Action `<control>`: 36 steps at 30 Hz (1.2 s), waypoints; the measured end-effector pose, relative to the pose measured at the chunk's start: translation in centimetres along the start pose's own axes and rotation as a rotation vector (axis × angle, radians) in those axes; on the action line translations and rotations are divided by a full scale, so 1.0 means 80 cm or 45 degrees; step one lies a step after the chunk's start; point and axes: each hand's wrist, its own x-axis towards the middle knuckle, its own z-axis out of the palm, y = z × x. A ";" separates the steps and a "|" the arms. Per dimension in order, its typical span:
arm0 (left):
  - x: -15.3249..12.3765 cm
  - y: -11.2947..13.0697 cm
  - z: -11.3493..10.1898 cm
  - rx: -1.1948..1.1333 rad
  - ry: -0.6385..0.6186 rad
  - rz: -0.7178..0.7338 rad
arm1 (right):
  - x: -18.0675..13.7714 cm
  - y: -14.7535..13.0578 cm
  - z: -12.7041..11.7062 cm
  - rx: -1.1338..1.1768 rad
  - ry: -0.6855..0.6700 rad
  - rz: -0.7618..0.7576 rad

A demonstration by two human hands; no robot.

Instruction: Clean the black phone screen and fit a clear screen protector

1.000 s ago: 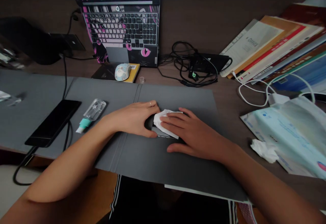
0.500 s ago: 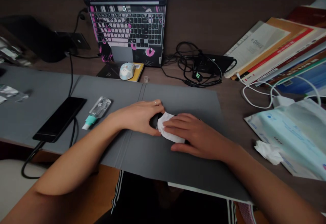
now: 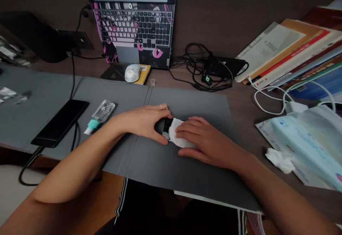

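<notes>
A brown desk runs across the view, and a grey mat covers much of its near part. An upright laptop with a black, pink and white pattern stands at the back, its screen lit. To the right, a row of books leans at a slant, and in front of it lies a pale blue tissue packet. Between laptop and books sits a tangle of black cable.

The person's right hand lies palm down over the mat, fingers stretched out on top of a white tissue, the thumb apart on the near side; it is not closed around anything. The left hand curves wide, thumb and forefinger set at opposite edges of a flat dark device, holding its left end. This device rests on the mat between the two hands, partly under the tissue; the hand and tissue hide the rest.

Left of the left arm are a black phone and a clear spray bottle lying on its side. A patterned mouse sits before the laptop. Beside the packet is a crumpled tissue. Smallest are a clear cap near the mouse and a ring on the left hand.
</notes>
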 end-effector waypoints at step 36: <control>0.011 -0.014 0.003 -0.126 0.076 0.108 | 0.007 -0.011 0.007 -0.041 -0.114 -0.079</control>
